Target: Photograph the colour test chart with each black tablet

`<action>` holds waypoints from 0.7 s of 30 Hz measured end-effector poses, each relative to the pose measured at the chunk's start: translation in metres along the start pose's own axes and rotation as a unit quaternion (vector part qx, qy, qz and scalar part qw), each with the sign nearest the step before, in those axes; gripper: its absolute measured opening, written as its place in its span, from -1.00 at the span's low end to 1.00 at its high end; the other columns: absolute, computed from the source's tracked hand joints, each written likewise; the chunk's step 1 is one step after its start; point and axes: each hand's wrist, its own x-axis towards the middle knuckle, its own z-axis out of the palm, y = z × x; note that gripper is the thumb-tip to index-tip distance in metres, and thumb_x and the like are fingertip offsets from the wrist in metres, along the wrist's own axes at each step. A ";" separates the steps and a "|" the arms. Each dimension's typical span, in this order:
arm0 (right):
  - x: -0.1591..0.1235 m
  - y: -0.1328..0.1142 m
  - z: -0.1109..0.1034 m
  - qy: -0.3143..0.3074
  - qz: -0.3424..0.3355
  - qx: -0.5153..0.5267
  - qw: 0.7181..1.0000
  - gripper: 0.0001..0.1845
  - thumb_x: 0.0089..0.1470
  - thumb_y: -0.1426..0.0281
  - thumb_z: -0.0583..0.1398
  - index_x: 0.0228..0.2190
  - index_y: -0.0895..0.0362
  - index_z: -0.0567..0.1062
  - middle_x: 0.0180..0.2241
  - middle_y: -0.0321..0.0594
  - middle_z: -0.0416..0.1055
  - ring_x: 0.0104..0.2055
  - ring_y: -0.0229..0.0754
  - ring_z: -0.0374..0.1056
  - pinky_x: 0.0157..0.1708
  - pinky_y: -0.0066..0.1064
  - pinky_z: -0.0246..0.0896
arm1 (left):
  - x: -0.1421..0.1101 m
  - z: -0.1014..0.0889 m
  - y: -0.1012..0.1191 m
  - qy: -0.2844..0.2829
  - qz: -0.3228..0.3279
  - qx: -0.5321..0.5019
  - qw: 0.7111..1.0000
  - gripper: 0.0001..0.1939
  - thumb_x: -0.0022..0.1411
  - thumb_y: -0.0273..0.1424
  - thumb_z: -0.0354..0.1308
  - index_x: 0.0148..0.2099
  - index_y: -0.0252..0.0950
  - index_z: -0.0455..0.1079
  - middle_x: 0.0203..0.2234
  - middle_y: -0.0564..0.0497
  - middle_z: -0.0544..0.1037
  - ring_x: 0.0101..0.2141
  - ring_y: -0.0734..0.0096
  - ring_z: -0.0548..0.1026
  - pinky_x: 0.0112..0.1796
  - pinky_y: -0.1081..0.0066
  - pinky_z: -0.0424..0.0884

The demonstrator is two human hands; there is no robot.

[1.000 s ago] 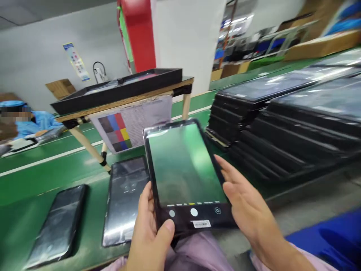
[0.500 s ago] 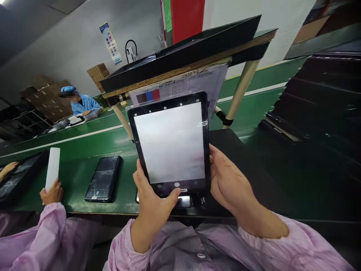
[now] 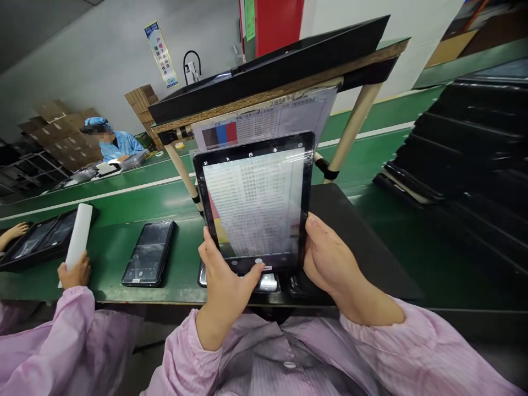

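A black-framed tablet (image 3: pixel 256 203) is held upright in front of me, its lit screen showing a camera view of a printed sheet. My left hand (image 3: pixel 229 286) grips its lower left edge, with the thumb across the bottom near the shutter button. Along the lower right edge, my right hand (image 3: pixel 336 264) is closed on the tablet. Behind it hangs a printed sheet (image 3: pixel 264 118) with colour blocks, partly hidden by the tablet. Below, on the bench, lies another device (image 3: pixel 270 283), mostly covered by the tablet and my left hand.
A stack of tablets (image 3: pixel 148 253) lies on the green bench to the left. Beyond it, a co-worker's hand (image 3: pixel 76 272) holds a white strip (image 3: pixel 80 234) near a black tray (image 3: pixel 41 242). A raised shelf (image 3: pixel 284 77) stands ahead. Tall dark stacks (image 3: pixel 466 148) stand at right.
The tablet's screen has gone from a nearly blank white picture to a sharper picture of printed rows. The tablet sits slightly further right in view; both hands still hold it.
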 end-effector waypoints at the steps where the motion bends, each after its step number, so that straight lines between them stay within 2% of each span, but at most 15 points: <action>1: 0.000 0.000 0.000 -0.003 0.000 0.002 1.000 -0.40 0.05 -0.14 0.25 -0.06 0.03 0.47 -0.03 -0.15 0.54 0.17 0.03 0.38 0.10 -0.07 0.41 | 0.000 0.000 0.000 0.002 -0.001 0.004 1.000 0.22 0.07 -0.19 0.39 0.47 -0.35 -0.38 0.15 -0.37 0.19 0.21 -0.14 0.27 0.16 -0.09 0.28; 11: -0.001 -0.002 0.001 -0.021 -0.001 0.025 0.999 -0.42 0.01 -0.15 0.28 -0.16 0.04 0.51 -0.04 -0.17 0.55 0.13 0.04 0.41 0.09 -0.09 0.42 | -0.002 0.005 -0.003 0.018 0.023 0.038 0.999 0.35 0.00 -0.12 0.44 0.48 -0.33 -0.47 0.15 -0.37 0.16 0.18 -0.16 0.28 0.12 -0.11 0.33; 21: -0.001 -0.002 0.002 -0.041 -0.007 0.042 0.998 -0.50 0.06 -0.10 0.27 -0.17 0.01 0.54 -0.09 -0.21 0.57 0.10 0.02 0.43 0.07 -0.09 0.45 | -0.002 0.007 -0.006 0.032 0.044 0.034 0.998 0.33 0.01 -0.12 0.44 0.48 -0.31 -0.46 0.12 -0.33 0.18 0.15 -0.12 0.30 0.11 -0.11 0.34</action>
